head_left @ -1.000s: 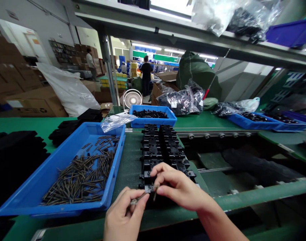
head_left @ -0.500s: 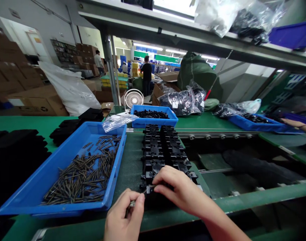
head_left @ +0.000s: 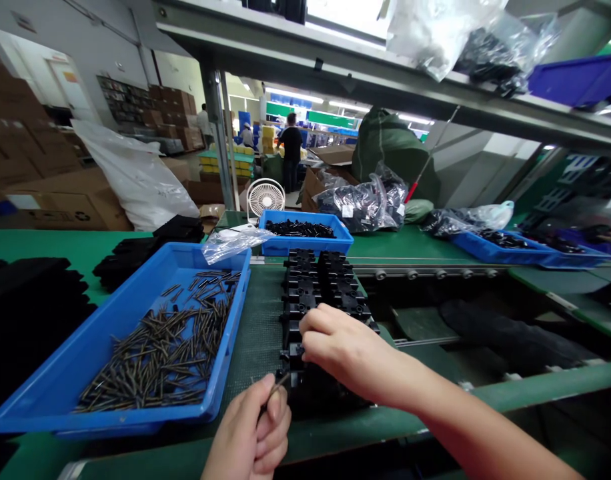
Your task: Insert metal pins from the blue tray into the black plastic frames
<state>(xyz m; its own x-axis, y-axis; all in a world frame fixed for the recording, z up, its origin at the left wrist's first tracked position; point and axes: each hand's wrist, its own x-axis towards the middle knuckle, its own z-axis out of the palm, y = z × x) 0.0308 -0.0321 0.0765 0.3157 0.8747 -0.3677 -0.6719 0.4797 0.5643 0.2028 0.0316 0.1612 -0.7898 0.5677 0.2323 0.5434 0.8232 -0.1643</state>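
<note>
My left hand (head_left: 258, 427) is closed around thin metal pins (head_left: 281, 383), whose ends stick out past the thumb and forefinger. My right hand (head_left: 330, 340) is in a pinch over the near part of two rows of black plastic parts (head_left: 301, 287); anything between its fingertips is hidden. The rows lie on a green mat, partly covered by that hand. To the left, a blue tray (head_left: 239, 303) holds a loose heap of similar brownish metal pins (head_left: 150, 360).
Behind the rows stands a blue bin (head_left: 308, 248) of small black pieces, with a white fan (head_left: 266, 197) behind it. Black parts are stacked (head_left: 33, 307) at far left. A metal shelf (head_left: 305, 63) crosses overhead. More blue bins (head_left: 505, 250) sit at right.
My right hand has moved up and slightly away from my left hand along the black parts. The left hand has turned, and the pin ends now show above its fingers.
</note>
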